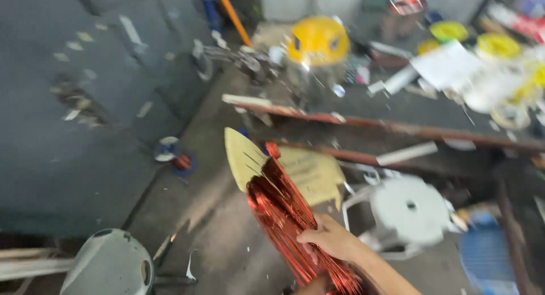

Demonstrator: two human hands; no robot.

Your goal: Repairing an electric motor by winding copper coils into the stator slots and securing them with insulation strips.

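My right hand (329, 238) grips a bundle of shiny red copper-coloured wire strands (281, 207) that runs from the bottom edge up toward the middle of the view. Pale yellow sheets of insulating paper (241, 156) stick out from the bundle's far end, fanned to the left and right. My forearm comes in from the lower right. A small patch of skin at the bottom edge under the bundle (314, 286) may be my left hand; too little shows to tell its state. The picture is blurred by motion.
A cluttered workbench (397, 105) crosses the upper right, bearing a yellow rounded object (318, 40), white papers and yellow reels. Below it stand a white plastic stool (410, 207) and a blue crate (488, 255). A grey rounded casing (110, 264) sits lower left on the concrete floor.
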